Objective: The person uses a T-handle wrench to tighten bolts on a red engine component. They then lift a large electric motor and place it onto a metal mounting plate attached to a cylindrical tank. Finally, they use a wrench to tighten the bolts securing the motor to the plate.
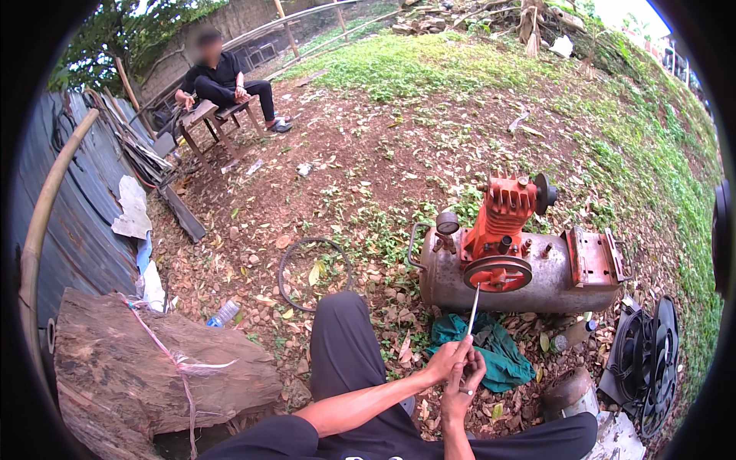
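My left hand (451, 360) is closed on a thin pale rod (473, 313), perhaps a tool or brush; its kind is too small to tell. The rod slants up and away, its far tip at the red spoked pulley wheel (498, 274) of an air compressor (441, 280). My right hand (464, 381), with a ring on one finger, is curled just below the left, by the rod's near end; what it grips is hidden. The compressor has a red finned pump head (510, 201) on a worn grey tank, with a pressure gauge (447, 223) at its left end.
A teal cloth (498, 364) lies before the tank. To its right are a bottle (576, 334), a rusty can (569, 392) and a black fan (655, 360). A belt loop (284, 280) lies left of it. A log (146, 368) stands left; a person (222, 80) sits on a bench behind.
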The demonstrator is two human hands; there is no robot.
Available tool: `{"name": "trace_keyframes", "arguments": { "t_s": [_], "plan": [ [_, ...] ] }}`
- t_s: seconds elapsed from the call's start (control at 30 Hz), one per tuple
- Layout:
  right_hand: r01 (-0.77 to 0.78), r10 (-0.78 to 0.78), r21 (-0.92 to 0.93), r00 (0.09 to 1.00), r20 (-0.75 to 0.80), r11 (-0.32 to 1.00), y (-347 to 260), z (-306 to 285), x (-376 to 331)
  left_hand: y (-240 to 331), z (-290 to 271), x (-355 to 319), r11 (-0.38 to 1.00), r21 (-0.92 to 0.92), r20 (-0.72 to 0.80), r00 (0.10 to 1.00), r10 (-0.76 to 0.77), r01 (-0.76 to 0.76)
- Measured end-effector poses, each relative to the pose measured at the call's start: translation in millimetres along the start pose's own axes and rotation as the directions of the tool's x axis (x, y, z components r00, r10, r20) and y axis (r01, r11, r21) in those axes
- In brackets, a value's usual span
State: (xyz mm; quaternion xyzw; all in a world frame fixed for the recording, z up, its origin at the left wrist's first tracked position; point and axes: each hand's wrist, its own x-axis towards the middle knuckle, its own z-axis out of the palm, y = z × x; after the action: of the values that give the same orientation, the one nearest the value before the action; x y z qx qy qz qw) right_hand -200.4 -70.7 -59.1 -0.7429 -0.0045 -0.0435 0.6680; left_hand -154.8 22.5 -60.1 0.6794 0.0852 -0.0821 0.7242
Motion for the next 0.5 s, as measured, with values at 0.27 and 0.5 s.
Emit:
{"name": "trace_keyframes", "arguments": {
  "t_s": [0.27, 0.5],
  "plan": [
    [-0.113, 0.110, 0.150, 0.994, 0.027, 0.982, -6.1, -3.2, 0.2, 10.7, -4.1, 9.6, 0.937, 0.349, -0.023, 0.999, 0.027, -0.017],
    [-0.027, 0.048, -0.223, 0.995, 0.091, 0.974, -16.6, -14.7, 12.9, -9.5, 0.9, 18.9, 0.991, -0.136, -0.032, 0.999, 0.007, -0.011]
  ]
}}
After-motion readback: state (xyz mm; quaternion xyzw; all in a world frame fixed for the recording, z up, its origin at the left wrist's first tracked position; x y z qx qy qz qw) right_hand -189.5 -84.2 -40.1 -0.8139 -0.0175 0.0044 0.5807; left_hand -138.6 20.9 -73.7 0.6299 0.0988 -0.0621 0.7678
